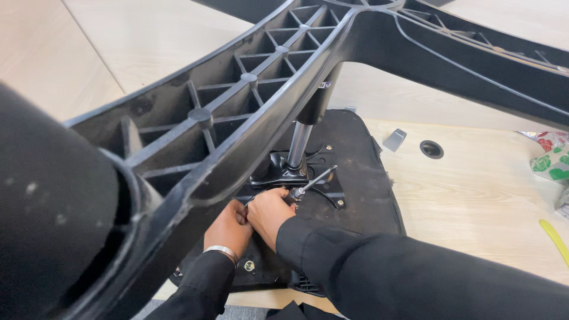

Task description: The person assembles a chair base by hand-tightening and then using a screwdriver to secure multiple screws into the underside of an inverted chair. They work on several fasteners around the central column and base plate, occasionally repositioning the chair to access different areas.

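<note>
Your right hand [269, 212] sits at lower centre of the frame, fingers curled shut around the base of a slim metal lever [313, 181] that sticks up and to the right off the chair's black mechanism plate [323, 178]. Your left hand [228, 228] is tucked right against it on the left, touching it, silver bracelet [220, 251] at the wrist. Its fingers are bent in toward the same spot, but whether they actually grip anything I can't tell (the right hand covers them).

The plate is bolted to the underside of the upturned seat [361, 195], which lies flat on the light wooden table [474, 201] in the middle of the frame. A shiny gas cylinder [298, 145] rises from the plate to the black star base [267, 77], whose ribbed arms sweep across the whole top half. A blurry black caster [53, 207] fills the left edge.

Off to the right: a round cable hole [431, 149] and a small grey piece [395, 140] beside it, crinkly packaging [551, 157] at the far right edge, and a yellow strip [554, 237] below that.
</note>
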